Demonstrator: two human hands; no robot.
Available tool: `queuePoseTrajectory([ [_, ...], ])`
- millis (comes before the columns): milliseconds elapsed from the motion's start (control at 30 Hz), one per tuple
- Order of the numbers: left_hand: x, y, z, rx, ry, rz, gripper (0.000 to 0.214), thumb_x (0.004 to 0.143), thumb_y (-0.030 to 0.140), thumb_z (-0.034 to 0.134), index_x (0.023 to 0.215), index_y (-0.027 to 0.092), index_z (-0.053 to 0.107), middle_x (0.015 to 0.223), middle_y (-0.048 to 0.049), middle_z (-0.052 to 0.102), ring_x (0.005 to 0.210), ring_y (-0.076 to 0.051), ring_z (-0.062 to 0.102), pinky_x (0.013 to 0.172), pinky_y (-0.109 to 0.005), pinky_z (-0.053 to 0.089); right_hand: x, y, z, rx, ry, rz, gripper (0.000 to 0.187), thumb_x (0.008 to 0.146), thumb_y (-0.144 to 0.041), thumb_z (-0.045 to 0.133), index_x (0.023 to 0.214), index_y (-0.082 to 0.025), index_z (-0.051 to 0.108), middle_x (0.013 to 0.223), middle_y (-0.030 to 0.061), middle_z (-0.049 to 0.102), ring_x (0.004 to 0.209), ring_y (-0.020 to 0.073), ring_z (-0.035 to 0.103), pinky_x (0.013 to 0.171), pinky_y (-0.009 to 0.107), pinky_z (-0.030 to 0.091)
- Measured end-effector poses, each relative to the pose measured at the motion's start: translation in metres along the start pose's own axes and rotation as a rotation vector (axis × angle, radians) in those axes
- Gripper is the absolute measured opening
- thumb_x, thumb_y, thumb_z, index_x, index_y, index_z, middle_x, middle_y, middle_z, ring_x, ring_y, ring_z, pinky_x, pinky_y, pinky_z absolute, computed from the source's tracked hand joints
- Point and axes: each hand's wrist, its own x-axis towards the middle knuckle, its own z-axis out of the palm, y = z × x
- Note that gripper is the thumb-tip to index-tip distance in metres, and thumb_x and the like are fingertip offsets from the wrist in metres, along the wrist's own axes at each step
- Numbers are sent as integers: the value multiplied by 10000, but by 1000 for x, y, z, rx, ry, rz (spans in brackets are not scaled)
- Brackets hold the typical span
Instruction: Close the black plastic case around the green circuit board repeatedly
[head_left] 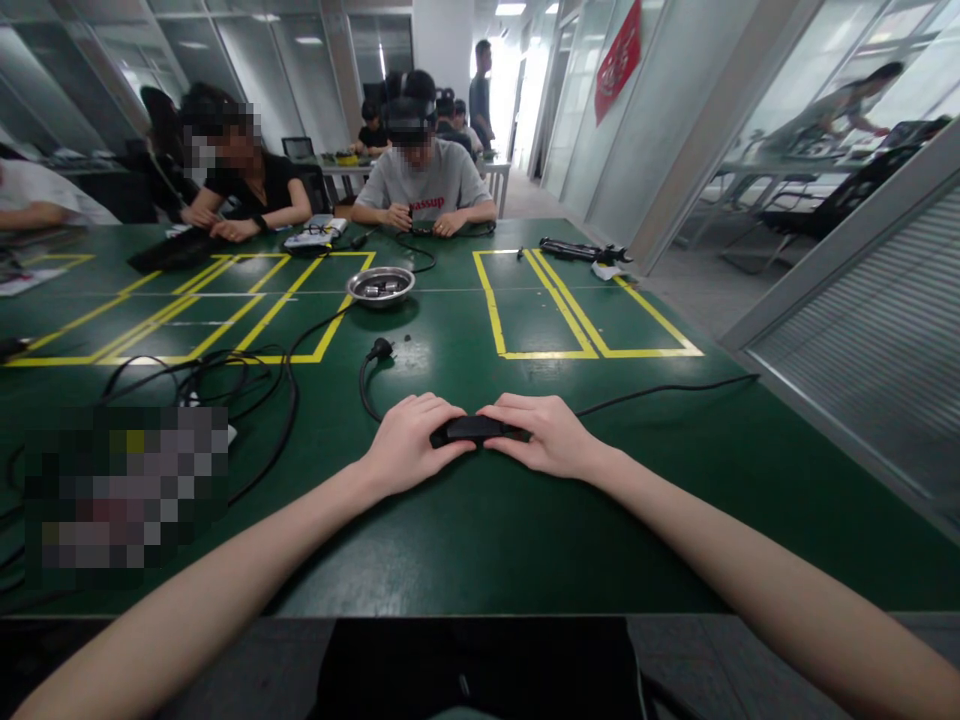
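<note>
Over the near middle of the green table [465,560], a slim black power adapter [474,428] spans the gap between my two hands. The fingers and thumb of my left hand [416,440] are closed round its left end. At the opposite end, my right hand [541,430] pinches it in the same way. A black cord [366,390] runs from beside my left hand to a black plug [381,348] lying on the table. Another thin black cable [667,388] leads off to the right from behind my right hand. My fingers hide both ends of the adapter.
Ahead stands a metal bowl [381,285] with small metal parts in it. Tangled black cables [240,375] and a blurred-out item [127,490] lie on the left. Yellow tape [495,320] marks the table. A folded black tripod-like item [585,250] lies far right. Co-workers sit opposite.
</note>
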Motion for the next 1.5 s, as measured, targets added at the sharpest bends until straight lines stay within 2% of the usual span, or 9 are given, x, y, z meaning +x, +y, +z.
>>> queuePoseTrajectory([
  [133, 1, -1, -1, 20, -36, 3, 276, 945, 440, 711, 1064, 191, 716, 945, -66, 765, 880, -235, 666, 806, -368, 481, 0, 1, 4, 46, -20, -3, 400, 983, -404, 664, 1334, -214, 670, 1115, 97, 748, 974, 231, 731, 839, 332, 572],
  [367, 2, 2, -3, 19, -89, -95, 318, 938, 494, 706, 956, 178, 737, 866, -51, 760, 833, -230, 650, 808, -373, 439, 1, 2, 7, 24, -39, 24, 372, 1071, -366, 518, 1366, -199, 671, 1073, 92, 756, 934, 205, 732, 830, 310, 566],
  [567, 1, 7, -4, -71, -99, -125, 307, 979, 471, 667, 901, 180, 730, 830, -33, 740, 774, -195, 640, 770, -340, 447, 2, -3, 2, -159, -164, -127, 561, 1049, -479, 550, 1570, -285, 472, 1310, 111, 650, 963, 199, 709, 771, 305, 571],
  [733, 0, 4, 0, -159, -97, -165, 243, 964, 424, 690, 973, 192, 763, 854, -31, 757, 783, -194, 657, 776, -337, 487, 6, -5, 4, -327, -243, -188, 573, 1053, -471, 541, 1593, -311, 436, 1208, 104, 625, 828, 188, 676, 658, 294, 544],
  [867, -2, 1, 4, -154, -52, -102, 246, 964, 388, 684, 1097, 192, 749, 964, -66, 773, 901, -234, 672, 855, -391, 529, 6, -1, 4, -380, -272, -141, 545, 1062, -442, 527, 1579, -290, 449, 1131, 86, 642, 815, 192, 682, 635, 275, 514],
  [1000, -2, -3, 1, -133, 103, -53, 408, 955, 332, 674, 1347, 222, 644, 1276, -123, 700, 1188, -294, 620, 1049, -501, 511, 1, 19, -4, -366, -146, 63, 564, 1061, -463, 503, 1581, -257, 434, 1174, 108, 678, 759, 209, 698, 673, 315, 540],
  [1133, -2, -9, -5, -96, 209, -55, 383, 964, 297, 650, 1341, 230, 638, 1359, -135, 645, 1286, -311, 568, 1127, -551, 461, -5, 53, -23, -305, 147, 333, 543, 1036, -442, 487, 1528, -213, 477, 1316, 157, 690, 1041, 328, 721, 841, 424, 580],
  [1333, -4, -8, -3, -171, 83, -43, 248, 961, 260, 636, 1197, 225, 703, 1169, -100, 729, 1117, -264, 655, 1008, -474, 559, -22, 88, -58, -310, 479, 805, 580, 982, -446, 465, 1484, -160, 512, 1278, 179, 707, 1119, 369, 679, 911, 471, 548],
  [1500, -3, -6, 1, -174, 47, -39, 237, 951, 239, 641, 1178, 227, 710, 1141, -86, 749, 1101, -255, 667, 1000, -463, 562, -44, 115, -72, -390, 554, 1067, 605, 981, -491, 465, 1469, -138, 519, 1203, 199, 714, 1089, 375, 677, 902, 462, 532],
])
